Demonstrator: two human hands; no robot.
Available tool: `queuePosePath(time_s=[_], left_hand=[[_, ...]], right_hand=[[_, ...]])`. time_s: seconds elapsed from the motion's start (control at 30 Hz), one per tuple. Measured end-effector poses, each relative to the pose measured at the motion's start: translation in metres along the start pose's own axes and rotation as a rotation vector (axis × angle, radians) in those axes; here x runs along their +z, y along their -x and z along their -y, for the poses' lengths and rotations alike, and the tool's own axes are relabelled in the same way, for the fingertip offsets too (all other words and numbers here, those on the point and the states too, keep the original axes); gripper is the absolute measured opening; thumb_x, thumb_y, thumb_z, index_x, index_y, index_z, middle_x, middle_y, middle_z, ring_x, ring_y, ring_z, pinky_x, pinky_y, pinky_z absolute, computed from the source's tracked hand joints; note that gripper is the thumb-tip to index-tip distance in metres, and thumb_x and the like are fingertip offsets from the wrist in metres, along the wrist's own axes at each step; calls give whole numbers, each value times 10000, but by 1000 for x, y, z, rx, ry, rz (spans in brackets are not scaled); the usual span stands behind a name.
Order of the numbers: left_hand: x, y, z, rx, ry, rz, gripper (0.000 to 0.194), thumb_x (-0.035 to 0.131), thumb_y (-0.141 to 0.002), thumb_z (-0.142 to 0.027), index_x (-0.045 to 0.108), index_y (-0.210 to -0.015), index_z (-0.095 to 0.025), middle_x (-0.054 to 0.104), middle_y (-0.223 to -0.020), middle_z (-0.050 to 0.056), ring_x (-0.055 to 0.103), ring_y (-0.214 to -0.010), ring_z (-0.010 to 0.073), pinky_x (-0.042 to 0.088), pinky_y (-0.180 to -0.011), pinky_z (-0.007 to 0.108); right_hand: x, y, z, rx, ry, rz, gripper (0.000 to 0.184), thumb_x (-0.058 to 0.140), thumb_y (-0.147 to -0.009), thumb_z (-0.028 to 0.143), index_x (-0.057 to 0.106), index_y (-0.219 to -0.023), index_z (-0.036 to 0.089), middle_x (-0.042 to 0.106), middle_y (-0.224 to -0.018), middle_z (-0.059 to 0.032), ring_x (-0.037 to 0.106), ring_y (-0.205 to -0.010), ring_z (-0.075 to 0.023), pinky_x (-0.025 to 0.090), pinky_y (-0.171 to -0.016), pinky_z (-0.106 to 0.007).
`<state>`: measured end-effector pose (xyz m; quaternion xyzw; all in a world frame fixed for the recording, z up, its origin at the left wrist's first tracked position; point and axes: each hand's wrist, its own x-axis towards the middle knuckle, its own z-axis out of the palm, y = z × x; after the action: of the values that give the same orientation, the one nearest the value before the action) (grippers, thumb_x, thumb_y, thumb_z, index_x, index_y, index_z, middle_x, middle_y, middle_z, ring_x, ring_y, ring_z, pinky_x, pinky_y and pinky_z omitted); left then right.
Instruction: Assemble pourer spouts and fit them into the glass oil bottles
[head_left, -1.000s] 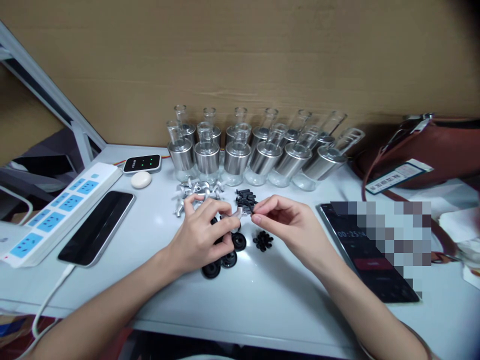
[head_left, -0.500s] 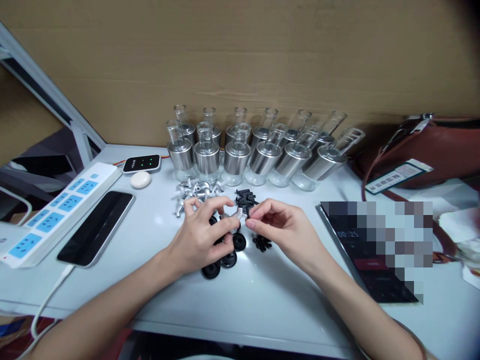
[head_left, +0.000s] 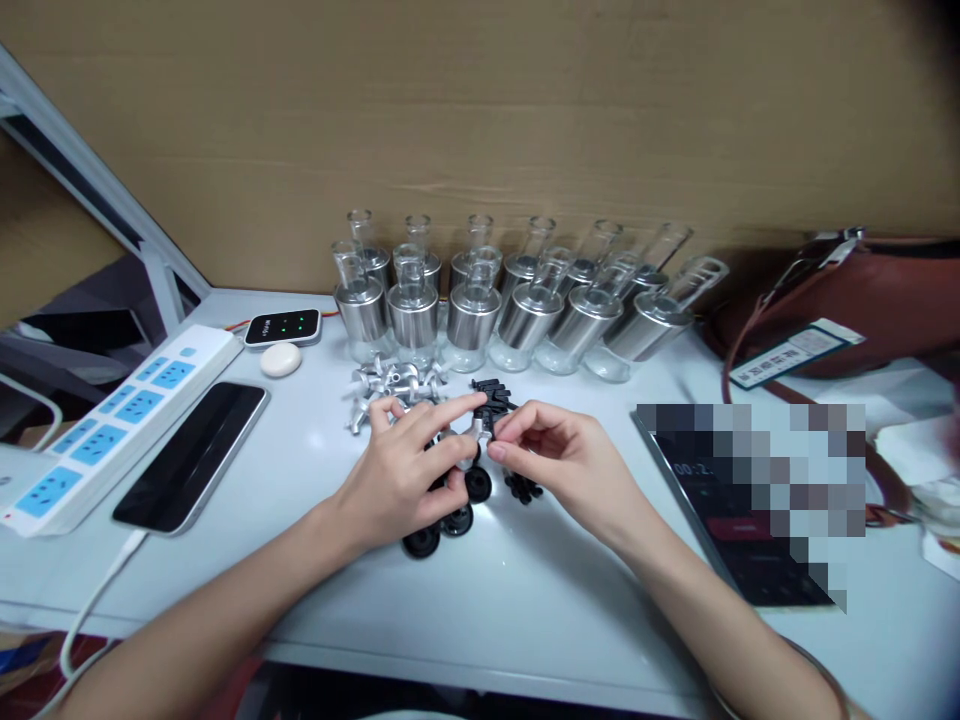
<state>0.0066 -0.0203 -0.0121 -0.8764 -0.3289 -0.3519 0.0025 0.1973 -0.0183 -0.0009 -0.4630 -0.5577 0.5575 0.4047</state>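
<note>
Between the thumb and fingers of my left hand (head_left: 409, 460) is a small silver metal spout (head_left: 482, 432), with the index finger stretched out above it. My right hand (head_left: 559, 445) pinches a small black piece (head_left: 491, 430) against the spout's end; the fingertips cover most of it. Black tubes (head_left: 491, 390) lie in a pile just beyond the fingers. Below the hands are round black caps (head_left: 478, 484), partly under my left hand. Small black parts (head_left: 523, 488) lie in a heap under my right hand. More silver spouts (head_left: 394, 380) are piled beyond my left hand.
Two rows of glass bottles with metal sleeves (head_left: 472, 310) stand along the cardboard backdrop. On the left are a power strip (head_left: 112, 430), a phone (head_left: 195, 455), a white oval case (head_left: 281, 360) and a small display device (head_left: 283, 327). A tablet (head_left: 739, 520) and brown bag (head_left: 885, 300) lie right.
My left index finger has straightened out and lowered over the spout. My right fingertips have shifted slightly left and down, bringing the black piece against the spout.
</note>
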Motion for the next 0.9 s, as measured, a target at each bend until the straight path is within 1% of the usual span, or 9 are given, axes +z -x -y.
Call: queuePosePath(time_s=[0.23,0.33,0.4,0.47,0.53,0.67,0.77,0.9], left_hand=[[1,0,-1,-15,32,8,140,476,-769,-84,495,-852,-195,635,-1190,72,634,-838,185,239,-747,345],[0,-1,-1,-31,61,2,151,467,-739,-90,481,-845,-197,641,-1166,69,636,-870,194,243,-764,346],[-1,0,-1,-33,85,-10,155,459,-737,-91,461,-848,-198,644,-1153,73,638,-899,198,248,-777,348],[-1,0,-2,-30,104,-25,151,449,-746,-92,439,-851,-200,645,-1148,80,637,-925,201,253,-787,348],[-2,0,-2,-23,112,-38,147,438,-750,-94,424,-848,-202,645,-1141,85,637,-927,200,257,-791,350],[-2,1,-2,-5,120,-50,145,422,-736,-96,409,-834,-202,646,-1121,83,640,-848,177,260,-791,353],[-1,1,-1,-7,134,-43,149,427,-734,-97,408,-834,-205,642,-1126,81,639,-849,176,269,-789,352],[-1,0,-1,7,150,-38,162,431,-725,-89,409,-835,-206,646,-1105,74,635,-805,164,283,-784,347]], right_hand=[[2,0,0,25,-15,14,209,737,-671,336,597,-675,181,604,-659,3,497,-591,-113,388,-544,-255],[3,0,2,31,-63,34,223,756,-660,323,589,-663,175,597,-652,11,500,-592,-103,396,-559,-246],[3,1,4,44,-137,62,234,762,-670,335,591,-703,179,585,-636,24,503,-579,-97,406,-563,-242],[2,1,5,74,-221,99,245,753,-700,355,605,-802,188,576,-618,40,508,-566,-94,417,-575,-243],[1,1,5,119,-286,152,275,742,-724,372,624,-895,194,591,-637,36,517,-577,-96,421,-597,-249],[0,2,1,179,-333,254,284,743,-724,404,697,-890,178,614,-730,-2,486,-614,-99,387,-612,-258],[0,2,-1,173,-358,292,252,722,-758,390,720,-923,199,586,-746,8,433,-620,-86,345,-608,-244],[1,3,-1,151,-385,336,214,698,-788,368,717,-931,211,586,-819,-3,435,-673,-95,343,-652,-246]])
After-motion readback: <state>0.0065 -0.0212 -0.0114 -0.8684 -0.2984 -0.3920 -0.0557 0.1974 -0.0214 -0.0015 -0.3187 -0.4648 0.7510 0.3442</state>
